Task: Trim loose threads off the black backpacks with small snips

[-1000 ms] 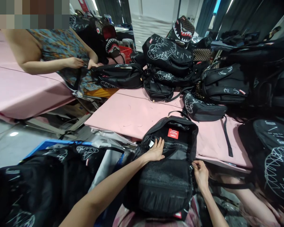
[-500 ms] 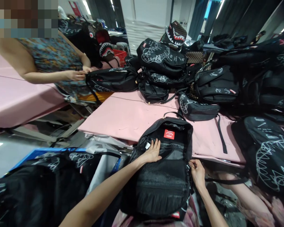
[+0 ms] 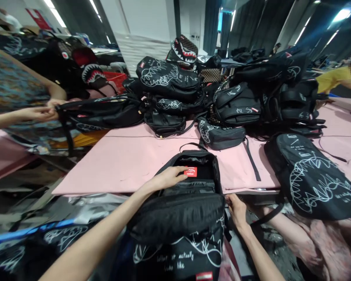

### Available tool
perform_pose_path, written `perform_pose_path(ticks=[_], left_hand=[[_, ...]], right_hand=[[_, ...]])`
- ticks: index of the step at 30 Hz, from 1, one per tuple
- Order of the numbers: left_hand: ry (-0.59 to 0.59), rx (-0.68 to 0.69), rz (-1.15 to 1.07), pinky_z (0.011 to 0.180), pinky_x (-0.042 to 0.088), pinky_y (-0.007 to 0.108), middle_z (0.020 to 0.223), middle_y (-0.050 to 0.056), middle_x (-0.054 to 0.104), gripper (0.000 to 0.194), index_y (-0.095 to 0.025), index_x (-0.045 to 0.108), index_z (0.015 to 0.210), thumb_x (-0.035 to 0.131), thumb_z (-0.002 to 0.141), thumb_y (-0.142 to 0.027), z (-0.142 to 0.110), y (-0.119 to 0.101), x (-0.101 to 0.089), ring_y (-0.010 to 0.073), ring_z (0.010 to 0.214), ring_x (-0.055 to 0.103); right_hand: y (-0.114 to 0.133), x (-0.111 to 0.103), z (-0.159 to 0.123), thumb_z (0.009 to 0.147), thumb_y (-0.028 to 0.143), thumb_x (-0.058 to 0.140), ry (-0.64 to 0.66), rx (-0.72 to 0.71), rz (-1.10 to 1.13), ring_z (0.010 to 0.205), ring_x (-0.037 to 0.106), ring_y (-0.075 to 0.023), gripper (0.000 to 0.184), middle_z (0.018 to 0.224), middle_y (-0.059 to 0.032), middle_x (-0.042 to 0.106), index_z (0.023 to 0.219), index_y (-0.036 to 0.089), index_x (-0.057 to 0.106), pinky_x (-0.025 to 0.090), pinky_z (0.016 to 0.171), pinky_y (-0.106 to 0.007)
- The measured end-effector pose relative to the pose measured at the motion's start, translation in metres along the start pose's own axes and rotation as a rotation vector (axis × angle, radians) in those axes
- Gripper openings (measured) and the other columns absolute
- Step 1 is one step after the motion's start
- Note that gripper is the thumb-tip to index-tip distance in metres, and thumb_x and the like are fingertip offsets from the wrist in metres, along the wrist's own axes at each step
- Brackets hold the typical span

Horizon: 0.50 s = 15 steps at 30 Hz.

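Backpack (image 3: 175,218) gapes beneath left grip (image 3: 170,177), fingers loosely spread at its red label (image 3: 192,172); right grip (image 3: 236,207) pinches its side edge.

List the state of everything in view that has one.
Near backpack: main compartment open.
Red label: exposed inside the opening.
Left hand: open, fingertips by the label.
Right hand: fingers closed at that backpack's right edge.
Far-left backpack: one end held by co-worker's hands.
Trailing strap: lying on pink table.
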<state>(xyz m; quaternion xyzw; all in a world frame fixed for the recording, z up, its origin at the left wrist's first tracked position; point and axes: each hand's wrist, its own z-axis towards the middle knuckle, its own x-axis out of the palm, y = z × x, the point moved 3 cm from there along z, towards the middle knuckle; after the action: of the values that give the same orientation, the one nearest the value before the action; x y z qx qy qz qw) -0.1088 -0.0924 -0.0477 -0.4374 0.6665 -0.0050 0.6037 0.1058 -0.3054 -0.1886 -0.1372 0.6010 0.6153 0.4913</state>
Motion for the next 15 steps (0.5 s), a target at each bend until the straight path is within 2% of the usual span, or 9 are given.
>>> perform_pose_path(ticks=[2,3,5,7,9,11,12,13,15], left_hand=[[-0.133,0.152,-0.050,0.105,0.031,0.029,0.131,0.000,0.051,0.044,-0.019,0.051,0.125,0.037,0.086,-0.035,-0.006,-0.046,-0.031,0.0173,0.123,0.043],[-0.190,0.237,-0.041,0.105,0.031,0.029,0.130,-0.001,0.053,0.041,-0.020,0.054,0.121,0.037,0.087,-0.034,-0.009,-0.070,-0.040,0.0170,0.122,0.044],[-0.241,0.396,0.066,0.103,0.032,0.031,0.127,-0.001,0.054,0.035,-0.022,0.058,0.115,0.038,0.089,-0.033,-0.011,-0.113,-0.038,0.0178,0.120,0.045],[-0.205,0.510,0.236,0.098,0.036,0.036,0.119,0.003,0.059,0.029,-0.020,0.062,0.105,0.041,0.089,-0.031,-0.001,-0.141,-0.011,0.0211,0.112,0.048],[-0.113,0.535,0.385,0.087,0.040,0.039,0.102,0.008,0.063,0.022,-0.017,0.064,0.095,0.047,0.086,-0.029,0.021,-0.147,0.034,0.0239,0.101,0.052],[-0.018,0.465,0.448,0.078,0.042,0.037,0.093,0.010,0.062,0.025,-0.014,0.062,0.094,0.059,0.080,-0.033,0.049,-0.136,0.081,0.0250,0.092,0.054],[-0.014,0.433,0.447,0.077,0.041,0.037,0.094,0.010,0.060,0.031,-0.014,0.061,0.098,0.063,0.077,-0.036,0.062,-0.128,0.100,0.0245,0.091,0.054],[-0.023,0.413,0.448,0.077,0.041,0.036,0.096,0.010,0.059,0.031,-0.014,0.061,0.097,0.065,0.075,-0.036,0.073,-0.120,0.116,0.0242,0.091,0.053],[-0.040,0.394,0.443,0.077,0.040,0.036,0.098,0.010,0.057,0.026,-0.014,0.061,0.093,0.064,0.076,-0.032,0.086,-0.107,0.137,0.0234,0.091,0.053]], right_hand=[[0.001,-0.001,0.012,0.080,0.023,0.043,-0.022,0.031,0.051,0.069,0.060,-0.0179,0.021,0.079,-0.0035,0.064,0.084,0.021,0.063,0.041,0.062,-0.025],[0.001,-0.001,0.018,0.080,0.025,0.044,-0.039,0.057,0.089,0.070,0.060,-0.0188,0.020,0.078,-0.0033,0.065,0.082,0.020,0.063,0.041,0.062,-0.025],[0.001,0.000,0.028,0.079,0.031,0.048,-0.076,0.132,0.185,0.067,0.060,-0.0195,0.019,0.073,-0.0031,0.065,0.076,0.020,0.063,0.042,0.061,-0.026],[0.000,0.002,0.032,0.079,0.037,0.049,-0.121,0.220,0.307,0.062,0.059,-0.0188,0.025,0.068,-0.0032,0.065,0.070,0.018,0.062,0.042,0.059,-0.026],[-0.002,0.004,0.030,0.079,0.043,0.050,-0.154,0.283,0.442,0.061,0.057,-0.0184,0.030,0.067,-0.0036,0.064,0.070,0.017,0.062,0.043,0.059,-0.026],[-0.003,0.006,0.023,0.078,0.045,0.052,-0.200,0.331,0.529,0.062,0.056,-0.0180,0.032,0.067,-0.0035,0.064,0.070,0.016,0.062,0.044,0.060,-0.027],[-0.004,0.006,0.019,0.078,0.045,0.053,-0.221,0.348,0.551,0.061,0.054,-0.0175,0.032,0.066,-0.0030,0.063,0.070,0.016,0.061,0.044,0.060,-0.026],[-0.004,0.006,0.016,0.077,0.045,0.055,-0.234,0.358,0.568,0.061,0.054,-0.0169,0.031,0.065,-0.0024,0.062,0.068,0.016,0.061,0.044,0.060,-0.026],[-0.006,0.005,0.011,0.076,0.044,0.057,-0.260,0.365,0.614,0.063,0.054,-0.0168,0.030,0.066,-0.0024,0.062,0.068,0.015,0.060,0.045,0.063,-0.026]])
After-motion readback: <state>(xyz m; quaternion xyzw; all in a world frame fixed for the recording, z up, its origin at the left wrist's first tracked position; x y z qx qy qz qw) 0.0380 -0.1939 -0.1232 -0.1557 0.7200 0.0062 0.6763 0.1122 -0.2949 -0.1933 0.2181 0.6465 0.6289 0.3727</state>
